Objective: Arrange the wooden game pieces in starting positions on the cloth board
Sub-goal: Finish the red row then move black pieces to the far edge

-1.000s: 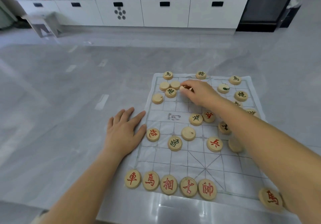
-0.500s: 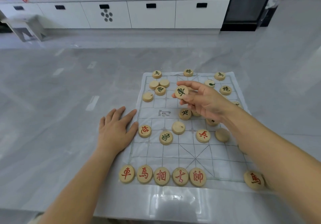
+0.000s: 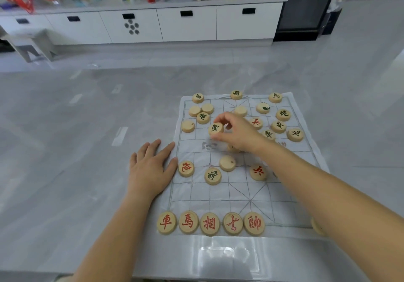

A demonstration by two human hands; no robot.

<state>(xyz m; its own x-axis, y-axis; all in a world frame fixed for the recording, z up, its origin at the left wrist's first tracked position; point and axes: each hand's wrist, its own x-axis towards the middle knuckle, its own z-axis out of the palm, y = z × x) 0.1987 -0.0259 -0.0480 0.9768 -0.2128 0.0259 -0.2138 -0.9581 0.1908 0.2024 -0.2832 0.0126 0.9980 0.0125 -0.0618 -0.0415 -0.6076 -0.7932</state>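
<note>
Right hand (image 3: 238,133) shifted left, pinching round wooden disc (image 3: 216,128) (seemingly lifted).

L hand (image 3: 150,168) is laid flat, palm down, fingers straight & close together, thumb spread out; L forearm is stretched fwd from the bottom edge. R forearm is extended diagonally from lower right. A wooden piece (image 3: 216,128) is pinched by R hand (image 3: 238,133) betw. thumb & curled fingers

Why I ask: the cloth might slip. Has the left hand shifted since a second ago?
No. The left hand still lies flat at the left edge of the cloth board, thumb beside the same red-lettered piece as before.
</note>
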